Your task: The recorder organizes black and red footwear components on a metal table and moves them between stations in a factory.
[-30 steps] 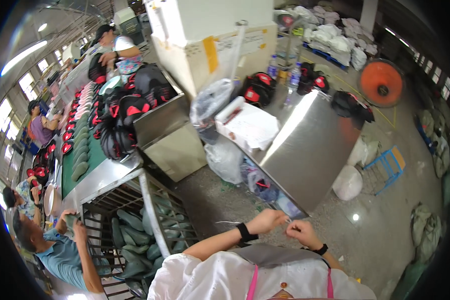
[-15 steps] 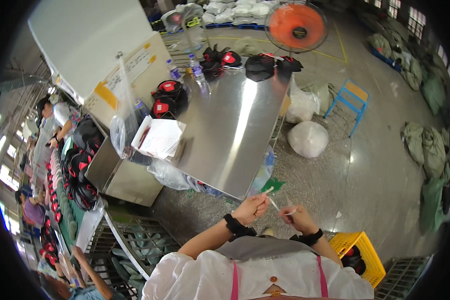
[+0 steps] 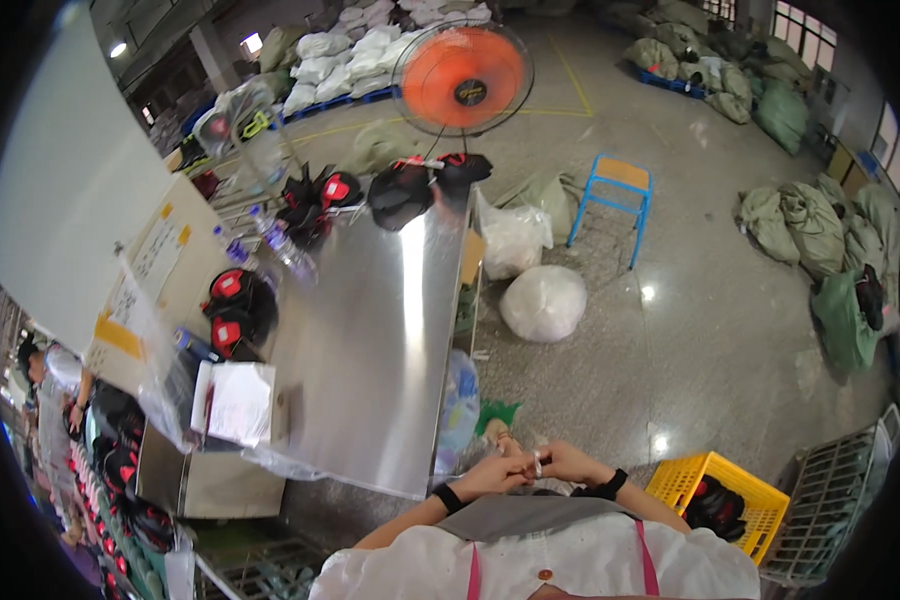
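Note:
My left hand and my right hand meet in front of my body, just right of the metal table's near corner. Both are closed, fingertips pinched together. Between them shows a short piece of thin white strip, gripped from both sides; most of it is hidden by the fingers, and its exact kind is too small to make out. Each wrist wears a black band.
The metal table carries a white box with papers, bottles and black-red shoes. To my right stands a yellow crate beside a wire cart. Stuffed white bags, a blue stool and an orange fan stand beyond.
My hands have drawn together, and the strip that stretched between them now shows only as a short piece. The view has swung to the right, shifting the table leftward.

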### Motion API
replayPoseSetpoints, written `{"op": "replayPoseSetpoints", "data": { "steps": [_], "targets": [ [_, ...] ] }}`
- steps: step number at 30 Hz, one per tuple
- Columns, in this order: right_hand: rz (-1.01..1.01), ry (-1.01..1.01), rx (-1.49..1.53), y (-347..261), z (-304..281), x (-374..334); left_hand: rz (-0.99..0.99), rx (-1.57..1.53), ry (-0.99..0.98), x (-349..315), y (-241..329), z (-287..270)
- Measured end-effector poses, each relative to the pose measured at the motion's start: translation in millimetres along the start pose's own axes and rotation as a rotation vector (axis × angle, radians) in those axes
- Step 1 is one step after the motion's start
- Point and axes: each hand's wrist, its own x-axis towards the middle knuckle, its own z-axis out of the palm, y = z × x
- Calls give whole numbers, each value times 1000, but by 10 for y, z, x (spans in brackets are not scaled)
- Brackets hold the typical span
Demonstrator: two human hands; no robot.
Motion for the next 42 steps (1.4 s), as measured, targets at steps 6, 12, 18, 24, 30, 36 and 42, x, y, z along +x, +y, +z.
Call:
{"op": "replayPoseSetpoints", "data": {
  "steps": [6,12,18,24,30,36,42],
  "targets": [
    [292,0,-152,-105,-680,569,-7,170,-21,907,-319,-579],
    [160,468,-624,144,-1846,1439,-174,347,275,1499,-711,-1482],
    [-310,404,-1168,69,-2478,2081,-275,224,358,1830,-673,-1977],
    [-99,191,-1182,182,-3190,3175,-479,197,565,2217,-817,-2214],
    [373,590,-1062,954,-5111,4452,-786,350,932,1921,-1479,-2361],
    [464,584,-1158,582,-6165,5549,-1302,372,608,2053,-1324,-2347],
    [397,529,-1173,666,-6125,6675,-1289,409,663,2139,-1358,-2369]
  ]
}}
